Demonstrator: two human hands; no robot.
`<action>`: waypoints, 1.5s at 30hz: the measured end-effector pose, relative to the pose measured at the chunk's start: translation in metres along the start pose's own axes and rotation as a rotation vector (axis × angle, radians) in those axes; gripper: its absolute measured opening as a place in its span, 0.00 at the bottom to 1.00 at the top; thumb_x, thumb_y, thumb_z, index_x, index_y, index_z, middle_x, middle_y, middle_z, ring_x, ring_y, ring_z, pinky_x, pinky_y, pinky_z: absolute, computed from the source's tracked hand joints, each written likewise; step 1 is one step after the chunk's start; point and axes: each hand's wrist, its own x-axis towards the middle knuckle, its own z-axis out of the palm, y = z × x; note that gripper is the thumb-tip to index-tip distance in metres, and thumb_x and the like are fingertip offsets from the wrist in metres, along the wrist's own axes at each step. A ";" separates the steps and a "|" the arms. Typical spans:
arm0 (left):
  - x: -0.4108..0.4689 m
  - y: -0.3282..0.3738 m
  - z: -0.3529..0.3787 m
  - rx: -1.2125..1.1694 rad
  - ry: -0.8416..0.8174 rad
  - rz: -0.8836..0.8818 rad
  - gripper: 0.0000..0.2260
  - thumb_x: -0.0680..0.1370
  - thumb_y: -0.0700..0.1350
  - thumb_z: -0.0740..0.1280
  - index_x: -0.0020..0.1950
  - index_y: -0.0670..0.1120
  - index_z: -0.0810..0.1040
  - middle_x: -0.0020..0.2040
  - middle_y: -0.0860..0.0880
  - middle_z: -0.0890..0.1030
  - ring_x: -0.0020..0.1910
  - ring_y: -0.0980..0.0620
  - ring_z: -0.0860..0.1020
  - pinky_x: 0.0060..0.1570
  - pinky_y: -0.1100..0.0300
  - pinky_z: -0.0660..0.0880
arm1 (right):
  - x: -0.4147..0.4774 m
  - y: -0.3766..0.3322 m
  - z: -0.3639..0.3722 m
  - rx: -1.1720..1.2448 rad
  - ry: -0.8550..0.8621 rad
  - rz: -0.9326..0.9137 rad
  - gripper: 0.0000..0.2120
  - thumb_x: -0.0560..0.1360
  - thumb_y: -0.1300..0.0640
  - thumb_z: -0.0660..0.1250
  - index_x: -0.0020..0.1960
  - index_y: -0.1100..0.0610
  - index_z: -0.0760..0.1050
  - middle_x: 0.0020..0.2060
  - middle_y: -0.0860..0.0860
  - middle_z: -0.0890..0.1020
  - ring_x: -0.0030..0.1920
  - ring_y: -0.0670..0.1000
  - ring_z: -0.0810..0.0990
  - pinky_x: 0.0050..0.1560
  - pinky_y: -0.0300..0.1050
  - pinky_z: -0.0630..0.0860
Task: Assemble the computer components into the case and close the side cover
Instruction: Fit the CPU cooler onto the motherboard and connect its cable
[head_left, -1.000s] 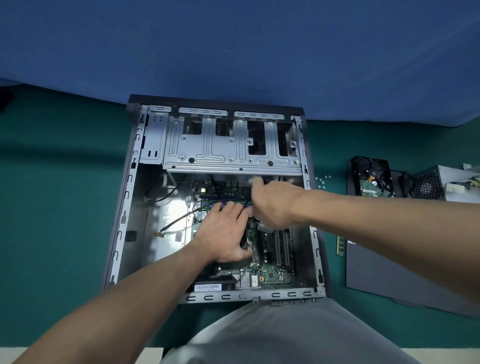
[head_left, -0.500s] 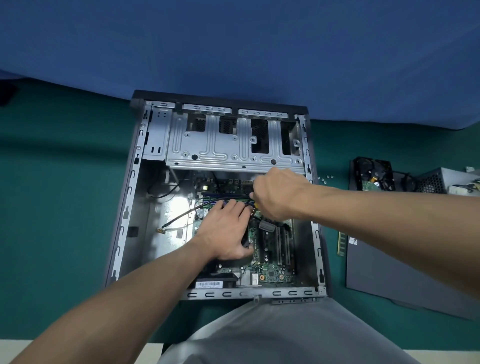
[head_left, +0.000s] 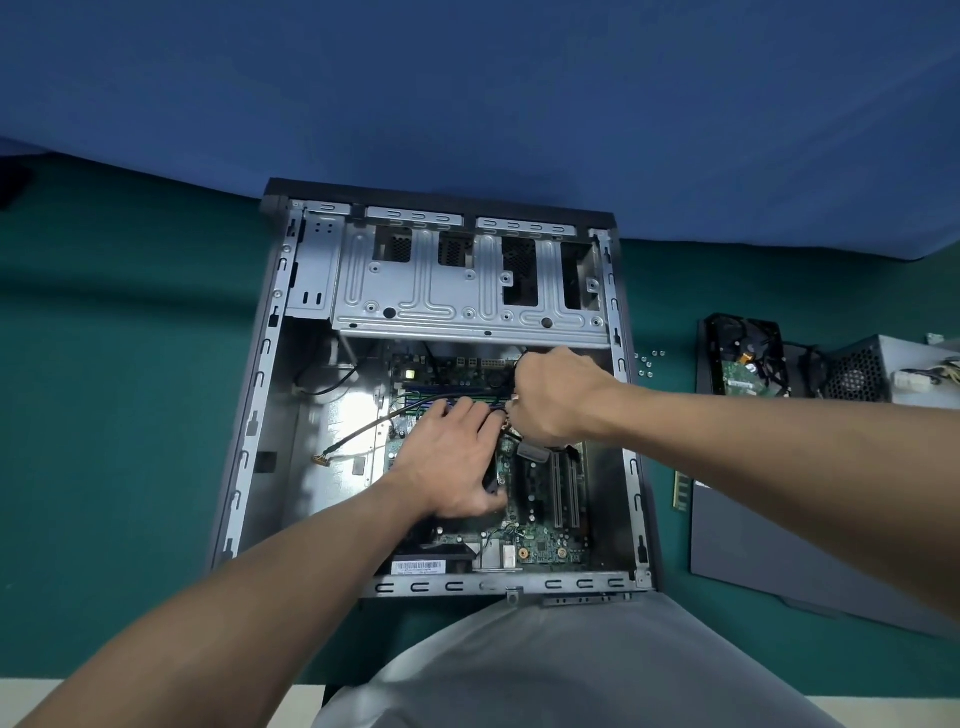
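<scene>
Right hand (head_left: 556, 395) has shifted farther in toward case back over last second; left hand (head_left: 452, 457) barely moved. Motherboard (head_left: 545, 551) sits in open case (head_left: 249, 431). I see left hand flat on it, fingers straight. Right fingers curled tight round black cables (head_left: 513, 370), just below drive cage (head_left: 467, 291).

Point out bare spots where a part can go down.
Widest: green mat left of the case, to the backdrop. Smaller: case floor between left wall and motherboard, a loose cable across it. Crowded: right of the case (screws, memory stick, side cover, hard drive, power supply) and mid-board, where left hand rests and right hand grips cables.
</scene>
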 end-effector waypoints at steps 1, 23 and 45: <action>0.000 0.000 0.000 -0.002 0.001 0.000 0.40 0.69 0.71 0.54 0.68 0.41 0.64 0.60 0.42 0.72 0.58 0.44 0.69 0.61 0.45 0.66 | -0.002 -0.001 0.000 -0.034 -0.031 -0.013 0.09 0.77 0.57 0.60 0.38 0.58 0.68 0.35 0.53 0.71 0.33 0.53 0.70 0.41 0.45 0.69; 0.000 0.001 -0.003 -0.008 -0.030 -0.012 0.38 0.67 0.71 0.56 0.65 0.44 0.68 0.57 0.45 0.73 0.56 0.46 0.69 0.61 0.46 0.67 | -0.024 0.001 0.009 -0.811 0.145 -0.662 0.10 0.80 0.59 0.52 0.42 0.55 0.68 0.37 0.52 0.79 0.30 0.53 0.68 0.31 0.46 0.64; -0.001 0.001 -0.003 -0.001 -0.005 -0.010 0.40 0.70 0.71 0.54 0.69 0.42 0.63 0.60 0.43 0.72 0.58 0.45 0.69 0.61 0.46 0.66 | 0.001 0.005 0.001 -0.078 -0.090 -0.004 0.07 0.80 0.59 0.57 0.54 0.62 0.70 0.46 0.58 0.78 0.43 0.56 0.74 0.42 0.44 0.70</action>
